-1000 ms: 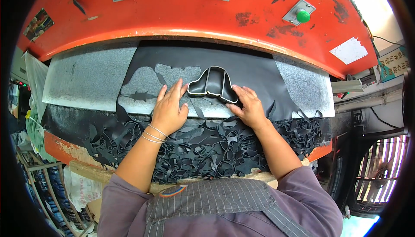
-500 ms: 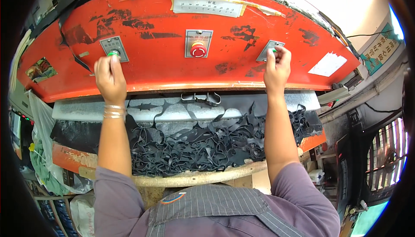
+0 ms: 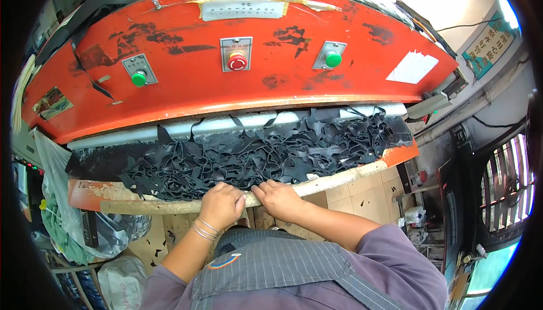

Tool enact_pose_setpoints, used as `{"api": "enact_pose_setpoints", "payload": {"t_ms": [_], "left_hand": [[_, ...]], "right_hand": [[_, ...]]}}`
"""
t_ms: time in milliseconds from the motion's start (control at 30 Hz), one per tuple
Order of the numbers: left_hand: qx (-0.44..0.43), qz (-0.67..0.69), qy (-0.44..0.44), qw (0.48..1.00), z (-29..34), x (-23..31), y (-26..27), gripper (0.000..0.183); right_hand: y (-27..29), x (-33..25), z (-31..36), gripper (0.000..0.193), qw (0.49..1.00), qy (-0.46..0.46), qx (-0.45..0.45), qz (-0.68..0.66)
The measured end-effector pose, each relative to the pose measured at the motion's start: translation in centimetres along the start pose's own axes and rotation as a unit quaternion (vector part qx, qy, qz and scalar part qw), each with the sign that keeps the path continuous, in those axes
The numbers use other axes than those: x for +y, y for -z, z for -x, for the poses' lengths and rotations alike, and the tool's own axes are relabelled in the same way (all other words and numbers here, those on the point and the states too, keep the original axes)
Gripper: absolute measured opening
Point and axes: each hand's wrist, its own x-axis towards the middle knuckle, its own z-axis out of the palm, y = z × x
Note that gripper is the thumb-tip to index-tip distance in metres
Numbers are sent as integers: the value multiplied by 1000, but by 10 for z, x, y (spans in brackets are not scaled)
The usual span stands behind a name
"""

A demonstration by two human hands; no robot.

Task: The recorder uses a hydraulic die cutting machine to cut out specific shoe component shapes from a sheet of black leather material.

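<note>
My left hand point(image 3: 222, 205) and my right hand point(image 3: 278, 200) are close together at the front rail point(image 3: 322, 184), a pale, worn, curved edge. Both have curled fingers over the rail, beside the near edge of a tangled heap of black scrap strips point(image 3: 243, 154). The fingertips are partly hidden. Behind the heap runs a white slab point(image 3: 218, 127), partly under a red machine beam point(image 3: 186, 92). A green button point(image 3: 139, 79) sits on the beam's left, another green button point(image 3: 334, 59) on its right, and a red stop button point(image 3: 237, 61) between them.
A clear plastic bag point(image 3: 59, 168) with green cloth hangs at the left, above a white sack point(image 3: 123, 282). Below the rail is a tiled floor point(image 3: 362, 200) with black scraps on it. A dark fan-like grille point(image 3: 505, 194) stands at the far right.
Both hands have left the green buttons and come down and inward to the front rail. The metal cutting die seen on the slab is out of sight, and less of the slab shows.
</note>
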Motion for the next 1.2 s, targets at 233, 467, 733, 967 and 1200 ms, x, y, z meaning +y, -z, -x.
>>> {"api": "enact_pose_setpoints", "payload": {"t_ms": [233,467,733,967,1200], "left_hand": [[57,-23,54,997,-5,0,-13,10],[-236,49,39,970,-40,-27,35,18],[73,-177,-11,981,-222,-162,28,22],[-50,-326,-44,943,-301,-216,-14,17],[-58,-373,123,918,-287,-234,-5,24]], "right_hand": [[7,3,-11,43,999,-37,-13,-27],[64,50,-57,25,952,79,-267,-126],[40,190,-258,12,971,170,106,132],[47,240,-300,13,964,257,-41,58],[77,264,-231,23,958,-219,136,-130]]}}
